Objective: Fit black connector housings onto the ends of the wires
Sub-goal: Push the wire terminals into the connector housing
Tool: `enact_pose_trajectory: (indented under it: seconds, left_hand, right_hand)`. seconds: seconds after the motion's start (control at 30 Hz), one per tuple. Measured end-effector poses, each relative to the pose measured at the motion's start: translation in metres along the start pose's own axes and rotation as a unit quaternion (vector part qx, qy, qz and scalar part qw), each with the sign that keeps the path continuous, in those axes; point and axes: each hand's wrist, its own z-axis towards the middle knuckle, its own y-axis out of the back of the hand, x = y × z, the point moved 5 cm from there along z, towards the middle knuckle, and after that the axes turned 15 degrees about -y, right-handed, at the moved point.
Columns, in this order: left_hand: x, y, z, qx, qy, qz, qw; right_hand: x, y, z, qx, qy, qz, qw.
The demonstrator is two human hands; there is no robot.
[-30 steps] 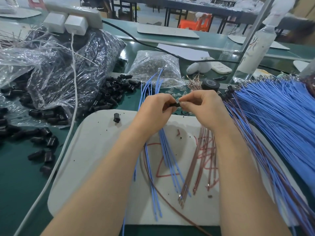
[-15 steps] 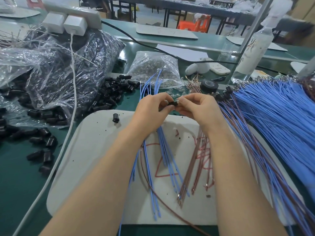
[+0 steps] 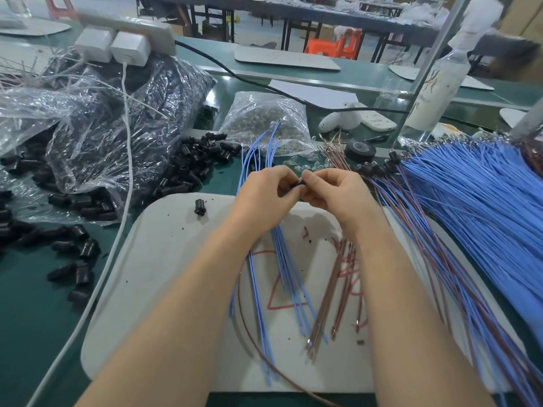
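A: Fingers [image 3: 283, 183] on both hands, how do they sit?
B: Curled. Left hand [image 3: 264, 195] and right hand [image 3: 335, 192] pinch one black connector housing [image 3: 296, 185] between them, centre frame, above the white board [image 3: 164, 274].
A: Wires?
B: Blue wires [image 3: 283, 259] lie beneath; a loose housing [image 3: 199, 207] rests on the board's upper left.

Left hand [image 3: 264, 196], right hand [image 3: 335, 195], close together, both grips pinched

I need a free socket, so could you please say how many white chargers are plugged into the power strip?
2. The left charger and the right charger, trailing a white cable, sit side by side on the power strip, far left. Others may be hidden.
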Motion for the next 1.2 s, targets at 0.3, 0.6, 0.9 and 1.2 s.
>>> enact_pose_trajectory:
  seconds: [0.3, 0.6, 0.9, 1.2]
  left_hand:
    - [0.002, 0.002, 0.000, 0.014, 0.043, -0.188, 0.981]
    - [0.007, 0.001, 0.001, -0.010, 0.041, -0.073, 0.996]
    - [0.007, 0.001, 0.000, 0.000, 0.035, -0.058, 0.998]
    - [0.008, 0.005, -0.002, 0.000, 0.040, -0.186, 0.982]
  right_hand:
    - [-0.005, -0.004, 0.006, 0.109, -0.039, 0.164, 0.980]
    - [-0.001, -0.005, 0.009, -0.078, 0.083, -0.087, 0.990]
    - [0.000, -0.008, 0.008, -0.094, 0.093, -0.123, 0.984]
    - [0.002, -0.014, 0.001, -0.022, 0.048, -0.003, 0.999]
